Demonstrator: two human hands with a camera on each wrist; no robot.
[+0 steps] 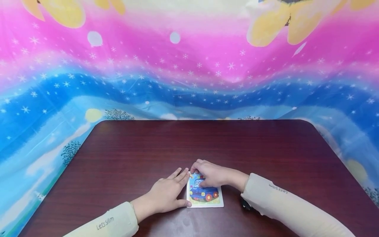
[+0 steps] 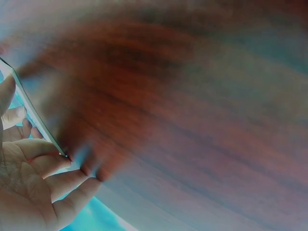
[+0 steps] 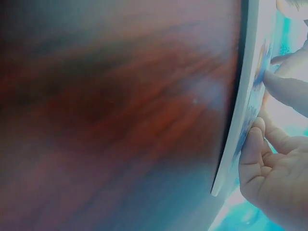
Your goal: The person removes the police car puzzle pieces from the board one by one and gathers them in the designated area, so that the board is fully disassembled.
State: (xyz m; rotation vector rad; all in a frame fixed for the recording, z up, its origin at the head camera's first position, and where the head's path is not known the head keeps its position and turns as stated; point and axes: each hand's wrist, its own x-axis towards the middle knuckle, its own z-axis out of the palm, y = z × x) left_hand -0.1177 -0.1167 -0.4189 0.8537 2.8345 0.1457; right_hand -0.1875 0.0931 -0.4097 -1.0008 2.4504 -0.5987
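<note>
A small jigsaw puzzle [image 1: 196,196] in a white-bordered tray lies flat near the front of the table, picturing a blue cartoon vehicle with eyes and red wheels. Along its left side rests my left hand [image 1: 165,196], fingers stretched forward to the upper left corner, thumb at the lower left corner. My right hand [image 1: 212,174] reaches over the puzzle from the right, with bent fingertips near its upper left and the thumb on the picture. In the right wrist view, thumb [image 3: 288,91] and bent fingers stand apart against the puzzle's face; no loose piece shows between them.
A dark reddish-brown wooden table [image 1: 142,148] with rounded far corners surrounds the puzzle. Behind and beside it hangs a pink and blue printed cloth [image 1: 189,72]. A small black object [image 1: 245,204] shows under the right wrist. Both forearms wear pale sleeves [image 1: 284,200].
</note>
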